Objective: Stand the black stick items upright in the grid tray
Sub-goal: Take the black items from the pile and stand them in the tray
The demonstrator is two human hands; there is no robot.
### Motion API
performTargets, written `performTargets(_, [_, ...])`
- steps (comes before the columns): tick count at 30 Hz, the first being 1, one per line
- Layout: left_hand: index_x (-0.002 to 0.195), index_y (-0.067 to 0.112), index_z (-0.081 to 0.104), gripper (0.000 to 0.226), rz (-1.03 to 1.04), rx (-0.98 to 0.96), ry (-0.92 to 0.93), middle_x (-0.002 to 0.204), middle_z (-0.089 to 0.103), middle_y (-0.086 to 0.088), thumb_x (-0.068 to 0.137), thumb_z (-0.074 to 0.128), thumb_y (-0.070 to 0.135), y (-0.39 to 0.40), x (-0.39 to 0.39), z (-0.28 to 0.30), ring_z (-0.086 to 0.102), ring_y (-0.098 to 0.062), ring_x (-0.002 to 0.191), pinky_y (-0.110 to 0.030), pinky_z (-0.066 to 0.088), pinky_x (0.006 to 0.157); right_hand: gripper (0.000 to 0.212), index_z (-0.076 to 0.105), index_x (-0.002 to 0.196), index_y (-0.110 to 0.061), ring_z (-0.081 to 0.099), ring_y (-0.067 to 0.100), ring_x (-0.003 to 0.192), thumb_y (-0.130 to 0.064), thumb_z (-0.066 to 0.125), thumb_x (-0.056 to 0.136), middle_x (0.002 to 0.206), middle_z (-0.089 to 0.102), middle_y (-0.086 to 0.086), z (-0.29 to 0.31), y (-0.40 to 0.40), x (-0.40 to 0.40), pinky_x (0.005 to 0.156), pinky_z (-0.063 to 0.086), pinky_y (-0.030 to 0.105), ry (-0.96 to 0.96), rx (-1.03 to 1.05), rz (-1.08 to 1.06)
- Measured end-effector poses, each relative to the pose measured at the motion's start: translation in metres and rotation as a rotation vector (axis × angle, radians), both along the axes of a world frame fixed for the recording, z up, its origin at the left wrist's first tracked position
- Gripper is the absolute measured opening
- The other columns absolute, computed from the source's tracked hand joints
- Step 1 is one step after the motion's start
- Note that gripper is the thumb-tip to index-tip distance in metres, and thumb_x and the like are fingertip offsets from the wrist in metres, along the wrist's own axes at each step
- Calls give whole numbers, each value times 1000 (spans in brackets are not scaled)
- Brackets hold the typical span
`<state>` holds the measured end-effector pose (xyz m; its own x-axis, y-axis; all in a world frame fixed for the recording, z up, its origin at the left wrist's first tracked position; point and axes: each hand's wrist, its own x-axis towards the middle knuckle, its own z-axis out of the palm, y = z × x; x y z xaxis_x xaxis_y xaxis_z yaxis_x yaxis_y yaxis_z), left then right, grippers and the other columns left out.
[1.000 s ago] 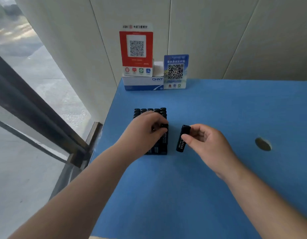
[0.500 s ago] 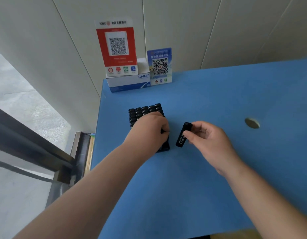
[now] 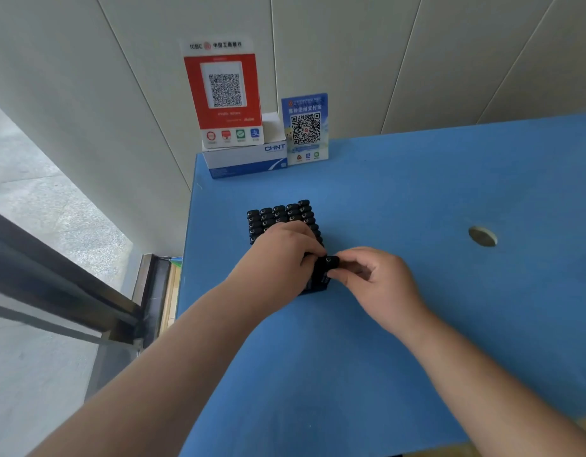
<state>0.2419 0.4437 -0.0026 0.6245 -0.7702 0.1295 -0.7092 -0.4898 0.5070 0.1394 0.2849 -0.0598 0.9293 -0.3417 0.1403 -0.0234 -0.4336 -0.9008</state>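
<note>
A grid tray (image 3: 318, 289) packed with several upright black stick items (image 3: 278, 214) stands on the blue table (image 3: 400, 199). My left hand (image 3: 278, 255) lies over the near part of the tray, fingers curled on the sticks at its front right corner. One more black stick (image 3: 325, 270) stands almost upright at that corner, pinched between thumb and fingers of my right hand (image 3: 377, 285). The tray's near rows are hidden under my left hand.
A white and blue CHNT box (image 3: 245, 158) with a red QR sign (image 3: 224, 94) and a blue QR sign (image 3: 305, 127) stands against the back wall. A round hole (image 3: 482, 236) is in the table at right. The table's left edge drops beside a window frame.
My right hand has carried the stick leftward from the open table to the tray's front right corner and tipped it upright. My left hand stayed on the tray.
</note>
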Motion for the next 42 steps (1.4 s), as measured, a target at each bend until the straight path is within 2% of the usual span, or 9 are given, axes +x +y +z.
performTargets(2, [104,20,78,27,1,5,4,107,65,6,93,57,7,1,-1,0,56,-15,106,-30,45,94,15,78,95,-22,71,5,83,-12,79,85,90,75,-14,-3,2,1,78,55,21,-14,-49,-9])
performTargets(6, [105,23,77,30,22,16,3,107,63,9,94,53,9,3,-2,-1,54,-17,107,-41,45,95,16,79,95,-24,71,3,84,-12,78,85,90,75,-16,-2,3,4,77,53,17,2,-64,-8])
performTargets(12, [109,25,75,30,42,28,-10,110,62,12,95,53,11,6,-3,-4,53,-16,109,-42,44,96,14,79,92,-20,68,1,81,-9,80,83,85,73,-17,-4,7,4,72,48,11,-34,-141,-11])
performTargets(17, [109,24,75,31,30,37,-8,112,63,9,95,51,10,5,-3,-2,53,-17,110,-43,43,97,15,79,95,-19,67,1,82,-8,79,84,88,73,-15,-6,8,2,74,51,15,-63,-205,-17])
performTargets(23, [114,23,73,33,37,65,-1,115,61,9,97,49,9,5,-6,-1,51,-17,113,-41,42,99,13,78,93,-24,58,-9,75,-14,77,86,81,68,-18,1,5,5,66,39,6,-21,-323,3])
performTargets(27, [115,24,73,34,40,83,-13,116,61,8,98,48,9,4,-6,1,51,-17,114,-41,41,100,15,79,95,-23,59,-3,78,-12,75,87,85,70,-15,3,7,5,69,40,4,-8,-321,-8])
performTargets(37, [115,24,73,35,46,106,-16,117,60,8,98,46,10,3,-7,2,50,-18,114,-42,40,100,12,78,96,-18,60,7,77,-11,74,88,87,73,-7,2,14,3,68,47,17,-13,-332,-34])
performTargets(42, [114,24,73,35,45,97,-13,117,61,7,98,47,9,3,-8,2,50,-19,114,-41,41,100,11,77,96,-17,62,13,79,-10,71,90,86,72,-5,4,13,1,70,51,30,-34,-376,-14])
